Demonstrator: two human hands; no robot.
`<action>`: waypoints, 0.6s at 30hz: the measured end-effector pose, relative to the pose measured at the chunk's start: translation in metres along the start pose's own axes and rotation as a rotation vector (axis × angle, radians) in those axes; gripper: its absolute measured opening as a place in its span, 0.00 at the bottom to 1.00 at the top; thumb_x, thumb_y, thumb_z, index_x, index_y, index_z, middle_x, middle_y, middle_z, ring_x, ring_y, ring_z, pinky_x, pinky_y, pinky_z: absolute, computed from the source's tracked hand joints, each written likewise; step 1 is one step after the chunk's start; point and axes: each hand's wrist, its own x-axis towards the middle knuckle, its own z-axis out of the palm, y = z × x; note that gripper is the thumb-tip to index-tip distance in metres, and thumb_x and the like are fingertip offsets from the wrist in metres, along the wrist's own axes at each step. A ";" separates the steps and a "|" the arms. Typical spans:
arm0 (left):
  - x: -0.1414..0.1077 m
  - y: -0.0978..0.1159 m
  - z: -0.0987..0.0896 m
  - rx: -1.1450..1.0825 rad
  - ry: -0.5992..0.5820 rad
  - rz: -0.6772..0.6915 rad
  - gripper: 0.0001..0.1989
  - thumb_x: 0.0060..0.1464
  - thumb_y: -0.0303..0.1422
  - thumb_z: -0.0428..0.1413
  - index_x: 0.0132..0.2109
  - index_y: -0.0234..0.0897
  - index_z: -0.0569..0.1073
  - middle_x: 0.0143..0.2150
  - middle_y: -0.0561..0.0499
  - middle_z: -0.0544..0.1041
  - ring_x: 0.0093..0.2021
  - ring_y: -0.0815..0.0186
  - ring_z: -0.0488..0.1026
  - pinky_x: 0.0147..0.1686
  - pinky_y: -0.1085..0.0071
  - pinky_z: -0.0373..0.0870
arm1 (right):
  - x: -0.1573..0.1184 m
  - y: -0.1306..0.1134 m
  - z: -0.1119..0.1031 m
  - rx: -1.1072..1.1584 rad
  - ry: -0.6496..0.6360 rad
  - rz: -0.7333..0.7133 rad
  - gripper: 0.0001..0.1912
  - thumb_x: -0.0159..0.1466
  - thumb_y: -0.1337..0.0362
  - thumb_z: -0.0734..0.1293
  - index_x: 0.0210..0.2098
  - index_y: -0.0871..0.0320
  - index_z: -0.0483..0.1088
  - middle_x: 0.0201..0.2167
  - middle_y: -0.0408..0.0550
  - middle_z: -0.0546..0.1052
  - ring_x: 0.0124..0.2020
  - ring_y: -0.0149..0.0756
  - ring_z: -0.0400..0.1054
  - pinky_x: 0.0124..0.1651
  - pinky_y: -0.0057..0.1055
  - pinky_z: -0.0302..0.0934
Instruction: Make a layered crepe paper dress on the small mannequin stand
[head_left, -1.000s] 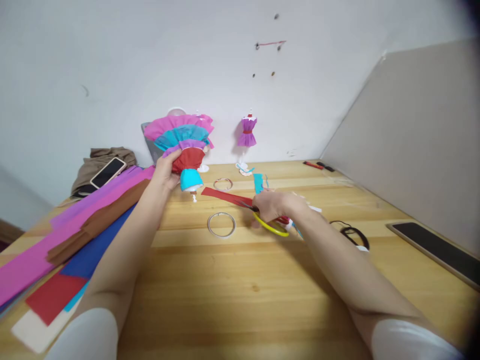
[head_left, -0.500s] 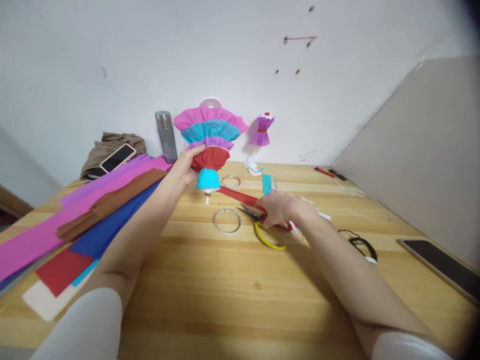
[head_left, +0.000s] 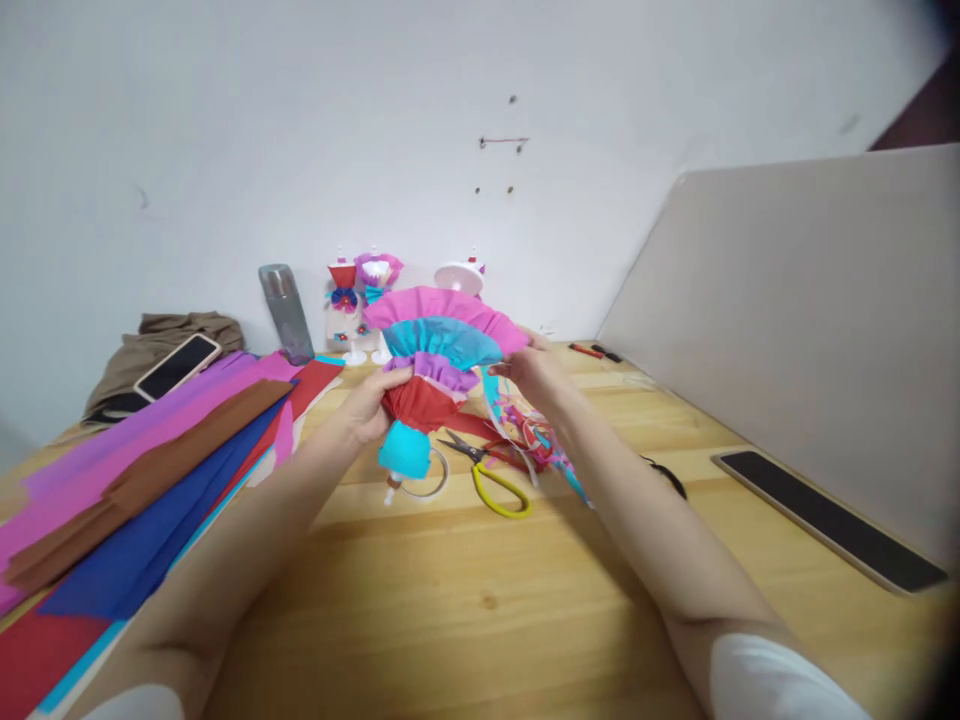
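A doll-size dress form in a tiered crepe-paper dress (head_left: 442,345) is held upside down above the table. Its ruffles run pink, blue, purple and red down to a cyan bodice, with a white-tipped neck at the bottom. My left hand (head_left: 373,402) grips it around the purple and red tiers, thumb in front. At the pink skirt's right edge, my right hand (head_left: 529,368) closes on the paper, some fingers hidden behind it. Below lie yellow-handled scissors (head_left: 501,497), blades apart, and a ring-shaped tape roll (head_left: 444,478), partly covered by the bodice.
Coloured crepe-paper strips (head_left: 161,520) cover the left side, near a phone (head_left: 178,366) on brown cloth and a grey bottle (head_left: 286,312). Dressed small forms (head_left: 343,290) stand by the wall. Paper scraps (head_left: 540,435) lie mid-table; a second phone (head_left: 825,515) lies right.
My right hand has left the scissors and the red strip on the table and come up to the pink skirt edge. The dress has tilted and dropped lower in view. The camera view has turned right.
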 end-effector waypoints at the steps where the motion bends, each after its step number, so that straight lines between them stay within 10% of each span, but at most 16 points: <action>1: -0.002 -0.003 0.001 0.014 -0.023 -0.012 0.07 0.44 0.31 0.67 0.34 0.39 0.80 0.34 0.48 0.85 0.46 0.52 0.84 0.50 0.60 0.79 | 0.002 -0.005 -0.005 0.034 0.035 -0.049 0.25 0.49 0.48 0.80 0.41 0.54 0.76 0.35 0.45 0.82 0.31 0.33 0.74 0.32 0.29 0.67; 8: -0.012 -0.016 0.010 0.210 -0.201 -0.090 0.07 0.40 0.33 0.69 0.32 0.42 0.82 0.31 0.49 0.84 0.39 0.54 0.84 0.46 0.63 0.79 | -0.010 -0.045 -0.017 -0.094 -0.025 -0.229 0.31 0.53 0.41 0.73 0.50 0.52 0.75 0.35 0.47 0.77 0.27 0.33 0.62 0.29 0.30 0.53; 18: -0.014 -0.025 0.012 0.253 -0.261 -0.129 0.13 0.39 0.37 0.70 0.35 0.41 0.82 0.33 0.45 0.85 0.40 0.49 0.84 0.49 0.54 0.79 | -0.029 -0.066 -0.022 -0.599 -0.231 -0.128 0.38 0.66 0.39 0.61 0.69 0.51 0.68 0.57 0.54 0.78 0.42 0.40 0.72 0.39 0.33 0.64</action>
